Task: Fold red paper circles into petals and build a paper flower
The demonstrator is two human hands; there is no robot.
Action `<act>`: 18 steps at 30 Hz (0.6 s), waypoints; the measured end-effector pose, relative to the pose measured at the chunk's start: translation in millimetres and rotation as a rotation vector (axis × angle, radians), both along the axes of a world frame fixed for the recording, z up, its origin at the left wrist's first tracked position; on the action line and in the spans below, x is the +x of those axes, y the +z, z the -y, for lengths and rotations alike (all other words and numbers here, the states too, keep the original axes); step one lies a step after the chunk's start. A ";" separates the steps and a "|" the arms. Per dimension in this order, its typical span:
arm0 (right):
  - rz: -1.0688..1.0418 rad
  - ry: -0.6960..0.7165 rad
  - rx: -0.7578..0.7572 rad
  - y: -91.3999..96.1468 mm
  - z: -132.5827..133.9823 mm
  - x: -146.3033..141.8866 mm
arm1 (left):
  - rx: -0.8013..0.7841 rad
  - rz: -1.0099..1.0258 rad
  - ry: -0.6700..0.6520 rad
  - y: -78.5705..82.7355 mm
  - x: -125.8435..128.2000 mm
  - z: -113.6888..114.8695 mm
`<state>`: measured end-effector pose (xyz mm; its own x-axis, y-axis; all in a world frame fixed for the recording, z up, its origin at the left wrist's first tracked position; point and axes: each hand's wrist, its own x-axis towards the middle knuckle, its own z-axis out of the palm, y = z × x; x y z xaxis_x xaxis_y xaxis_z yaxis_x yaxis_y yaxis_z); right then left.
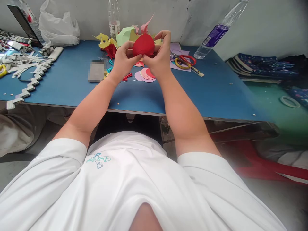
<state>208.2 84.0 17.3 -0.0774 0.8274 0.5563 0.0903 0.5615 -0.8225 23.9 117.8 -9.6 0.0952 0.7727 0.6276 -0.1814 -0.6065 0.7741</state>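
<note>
Both of my hands are raised over the blue table (72, 83) and pinch a curved red paper piece (143, 45) between them. My left hand (124, 59) grips its left lower edge with thumb and fingers closed. My right hand (160, 54) holds the right side, fingers curled over the top. Beneath the hands lies a small stack of pink and purple paper circles (145, 74). Crumpled yellow, green and pink paper scraps (125, 35) are piled just behind.
Scissors with red and yellow handles (185, 61) lie right of my hands. A clear bottle (114, 17) stands at the back; another bottle (216, 33) leans at the right. Folded grey paper strips (31, 73) and a white plastic bag (59, 27) sit left. A red stool (260, 160) is below right.
</note>
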 end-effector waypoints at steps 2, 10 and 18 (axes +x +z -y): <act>-0.003 -0.031 -0.020 0.5 1.2 -1.2 | 0.007 -0.023 -0.030 -2.7 -2.0 -5.8; 0.030 -0.092 0.008 -8.3 -13.3 9.3 | 0.007 -0.055 0.028 -5.9 -3.3 -9.8; -0.136 -0.056 -0.023 -18.5 -39.6 13.1 | -0.090 -0.002 0.143 4.7 3.3 10.2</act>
<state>221.3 123.5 -1.1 0.0442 0.8411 0.5391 0.0079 0.5393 -0.8421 27.2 107.5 -4.9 -0.0187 0.8315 0.5553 -0.0971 -0.5543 0.8267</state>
